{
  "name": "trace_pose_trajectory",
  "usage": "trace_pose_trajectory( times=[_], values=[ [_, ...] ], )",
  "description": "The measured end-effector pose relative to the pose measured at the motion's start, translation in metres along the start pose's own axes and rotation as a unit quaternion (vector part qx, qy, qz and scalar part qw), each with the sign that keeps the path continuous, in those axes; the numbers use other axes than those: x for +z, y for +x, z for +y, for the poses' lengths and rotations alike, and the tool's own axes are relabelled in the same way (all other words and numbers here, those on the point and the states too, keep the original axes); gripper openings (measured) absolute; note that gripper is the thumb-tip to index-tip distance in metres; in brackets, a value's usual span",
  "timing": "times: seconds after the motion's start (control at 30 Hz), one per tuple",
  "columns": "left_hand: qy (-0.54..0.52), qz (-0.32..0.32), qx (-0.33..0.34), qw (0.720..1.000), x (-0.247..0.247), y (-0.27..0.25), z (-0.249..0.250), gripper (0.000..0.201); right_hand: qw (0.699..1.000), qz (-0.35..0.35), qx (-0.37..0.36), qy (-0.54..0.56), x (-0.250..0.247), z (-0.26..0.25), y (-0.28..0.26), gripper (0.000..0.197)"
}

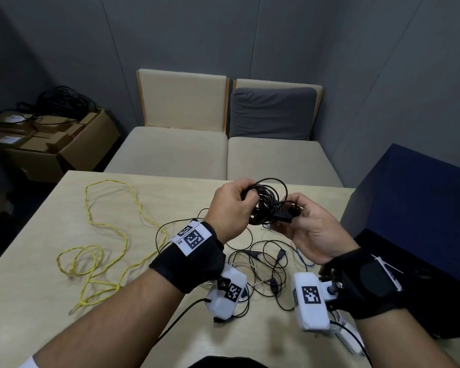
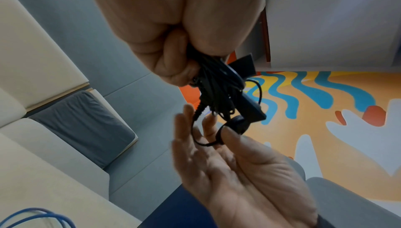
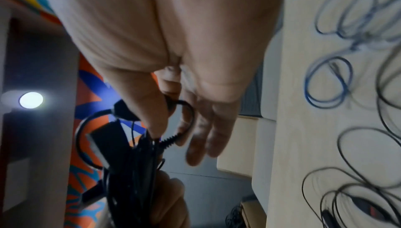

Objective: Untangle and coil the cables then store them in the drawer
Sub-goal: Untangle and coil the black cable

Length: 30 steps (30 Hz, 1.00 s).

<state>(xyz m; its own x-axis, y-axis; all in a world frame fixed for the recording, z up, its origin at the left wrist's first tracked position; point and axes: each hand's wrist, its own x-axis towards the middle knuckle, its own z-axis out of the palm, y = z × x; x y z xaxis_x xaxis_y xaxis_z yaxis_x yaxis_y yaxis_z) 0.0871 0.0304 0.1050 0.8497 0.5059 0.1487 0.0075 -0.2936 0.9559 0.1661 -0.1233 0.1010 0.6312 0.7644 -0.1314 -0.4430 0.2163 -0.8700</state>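
Note:
My left hand (image 1: 246,197) grips a coil of thin black cable (image 1: 267,205) above the middle of the table (image 1: 51,301). My right hand (image 1: 295,212) pinches that cable's loose end, near its black plug block (image 1: 283,217), between thumb and forefinger; the other fingers are straight. The left wrist view shows the left hand (image 2: 173,51) clenched on the bundle (image 2: 217,86), with the right hand (image 2: 228,163) below it, palm up. In the right wrist view the right hand (image 3: 173,120) holds a small loop of the cable (image 3: 186,111) above the bundle (image 3: 130,171).
A yellow cable (image 1: 112,235) sprawls on the left of the table. Tangled black cables (image 1: 263,266) and a blue cable (image 1: 304,260) lie under my hands. A dark blue cabinet (image 1: 409,195) stands at the right. Beige seats (image 1: 170,150) and cardboard boxes (image 1: 64,144) lie beyond.

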Motion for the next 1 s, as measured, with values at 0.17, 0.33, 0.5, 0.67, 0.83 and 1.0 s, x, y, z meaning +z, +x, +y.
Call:
trace_pose_trajectory(
  times=[0.17, 0.33, 0.5, 0.67, 0.83, 1.0],
  values=[
    [-0.003, -0.003, 0.010, 1.000, 0.000, 0.001, 0.000, 0.024, 0.995, 0.042, -0.012, 0.086, 0.015, 0.000, 0.000, 0.041],
    [0.005, 0.004, 0.012, 1.000, -0.002, -0.001, -0.001, 0.020, 0.991, 0.097, -0.002, 0.089, 0.021, 0.002, 0.002, 0.038],
    [0.010, 0.013, 0.010, 1.000, -0.003, -0.001, -0.001, 0.019, 0.987, 0.135, 0.011, 0.084, 0.016, 0.000, -0.001, 0.030],
    [0.017, 0.013, 0.023, 1.000, -0.002, 0.000, 0.000, 0.019, 0.985, 0.152, 0.021, 0.081, 0.016, -0.005, -0.003, 0.032],
    [0.020, -0.010, 0.035, 0.999, 0.001, -0.002, 0.001, 0.021, 0.991, 0.132, 0.002, 0.023, 0.024, -0.010, -0.001, 0.014],
    [0.026, -0.009, 0.035, 0.999, -0.001, -0.002, -0.001, 0.020, 0.979, 0.129, -0.031, -0.153, 0.025, -0.013, 0.001, 0.014]
  ],
)
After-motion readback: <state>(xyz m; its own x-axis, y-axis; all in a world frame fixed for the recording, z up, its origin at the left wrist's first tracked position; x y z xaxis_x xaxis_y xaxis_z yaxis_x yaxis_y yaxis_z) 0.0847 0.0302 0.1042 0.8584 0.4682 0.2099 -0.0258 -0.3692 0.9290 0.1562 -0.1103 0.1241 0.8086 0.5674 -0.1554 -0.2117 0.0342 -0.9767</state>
